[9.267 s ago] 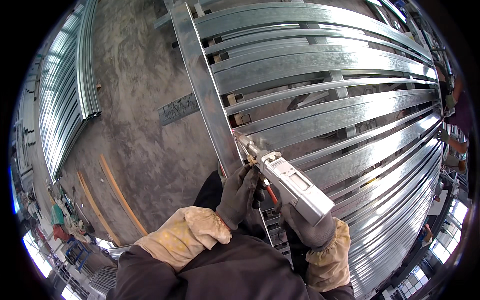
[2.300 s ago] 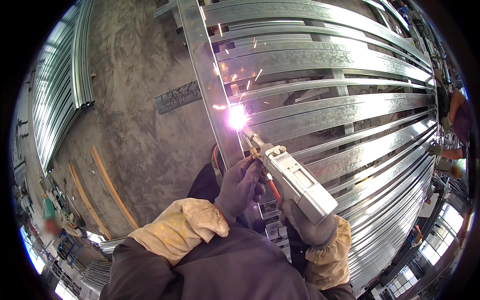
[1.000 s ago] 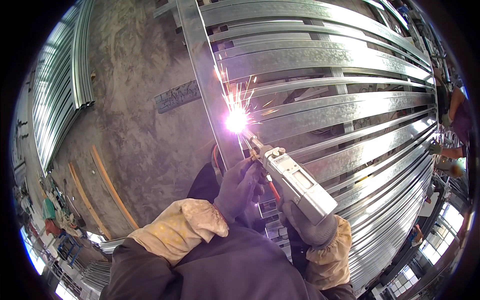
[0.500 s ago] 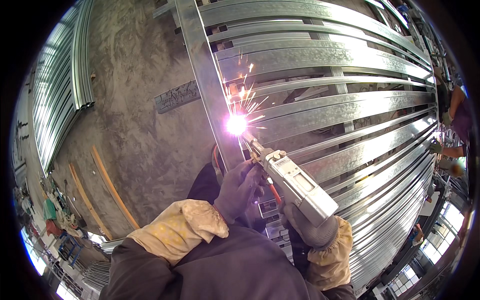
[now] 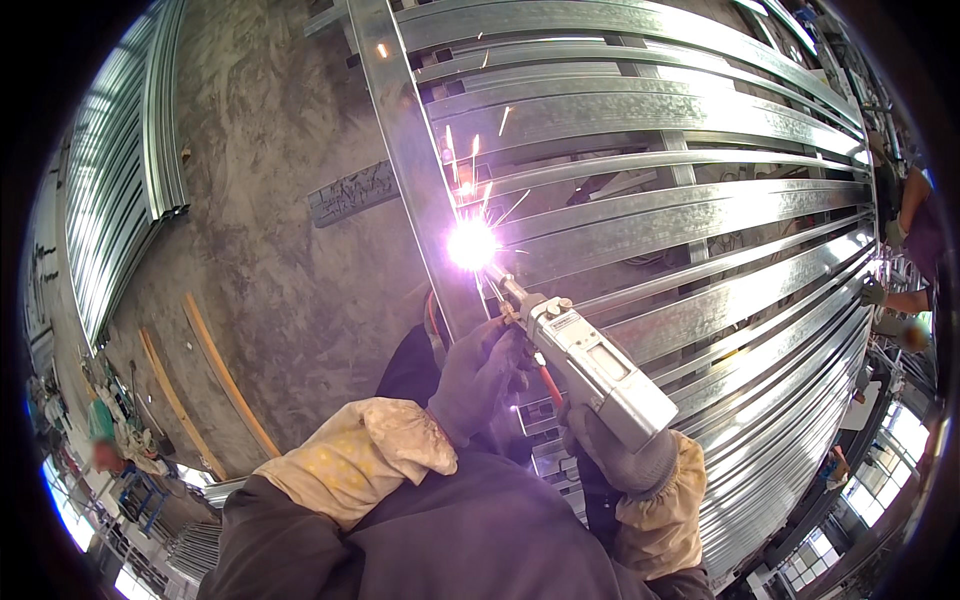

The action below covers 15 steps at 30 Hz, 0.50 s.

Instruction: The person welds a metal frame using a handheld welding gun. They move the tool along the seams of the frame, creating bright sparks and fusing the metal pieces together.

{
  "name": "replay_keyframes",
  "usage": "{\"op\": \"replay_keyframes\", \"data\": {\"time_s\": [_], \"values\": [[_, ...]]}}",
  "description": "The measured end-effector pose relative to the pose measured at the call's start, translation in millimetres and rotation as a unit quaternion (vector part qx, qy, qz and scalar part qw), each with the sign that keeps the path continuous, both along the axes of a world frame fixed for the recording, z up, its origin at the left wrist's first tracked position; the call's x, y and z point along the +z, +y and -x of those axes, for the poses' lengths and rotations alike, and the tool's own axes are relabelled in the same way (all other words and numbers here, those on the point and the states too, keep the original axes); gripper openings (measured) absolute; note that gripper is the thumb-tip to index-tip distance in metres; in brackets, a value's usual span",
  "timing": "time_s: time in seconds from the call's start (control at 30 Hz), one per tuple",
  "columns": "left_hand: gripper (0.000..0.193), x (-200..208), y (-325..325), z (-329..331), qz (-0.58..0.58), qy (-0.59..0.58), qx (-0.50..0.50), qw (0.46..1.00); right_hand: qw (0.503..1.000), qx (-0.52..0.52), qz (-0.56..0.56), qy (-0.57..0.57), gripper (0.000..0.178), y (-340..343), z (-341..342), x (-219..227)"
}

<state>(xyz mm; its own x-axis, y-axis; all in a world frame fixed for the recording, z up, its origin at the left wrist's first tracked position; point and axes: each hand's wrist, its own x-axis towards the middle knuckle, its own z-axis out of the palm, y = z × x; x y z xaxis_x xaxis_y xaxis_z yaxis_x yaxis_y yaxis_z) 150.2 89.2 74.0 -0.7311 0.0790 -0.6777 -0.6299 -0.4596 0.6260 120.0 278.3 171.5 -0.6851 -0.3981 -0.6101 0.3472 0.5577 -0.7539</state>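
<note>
My right hand (image 5: 618, 458), in a grey glove, is wrapped round the grip of a silver box-shaped welding gun (image 5: 602, 372). Its narrow nozzle points up and left. My left hand (image 5: 472, 378), also gloved, is closed on the fitting under the front of the gun; its fingertips are partly hidden. At the nozzle's tip a bright white-violet glare burns on the long steel beam (image 5: 408, 150), where the crossing steel bars meet its right side. The glare hides the joint itself, and sparks fly up from it.
Many galvanized steel bars (image 5: 690, 205) run rightward from the beam. A stack of steel profiles (image 5: 125, 150) lies at the far left, wooden strips (image 5: 228, 375) on the floor. A flat metal piece (image 5: 352, 194) extends left of the beam. Another person's gloved hand (image 5: 873, 294) is at the right edge.
The glare has grown a little and the sparks have shifted, with one glowing higher up over the beam. My hands and the welding gun have barely moved.
</note>
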Motion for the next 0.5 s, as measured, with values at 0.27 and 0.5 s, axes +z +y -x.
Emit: {"op": "replay_keyframes", "data": {"time_s": [0.27, 0.5], "values": [[0.034, -7, -2, -8, -0.046, 0.007, -0.012, 0.999, 0.981, 0.126, 0.005, 0.144, 0.034, 5, 2, -6], [0.03, -2, 0, -5, -0.009, -0.011, -0.025, 1.0, 0.997, 0.013, 0.071, 0.031, 0.022, 1, 2, 2]]}}
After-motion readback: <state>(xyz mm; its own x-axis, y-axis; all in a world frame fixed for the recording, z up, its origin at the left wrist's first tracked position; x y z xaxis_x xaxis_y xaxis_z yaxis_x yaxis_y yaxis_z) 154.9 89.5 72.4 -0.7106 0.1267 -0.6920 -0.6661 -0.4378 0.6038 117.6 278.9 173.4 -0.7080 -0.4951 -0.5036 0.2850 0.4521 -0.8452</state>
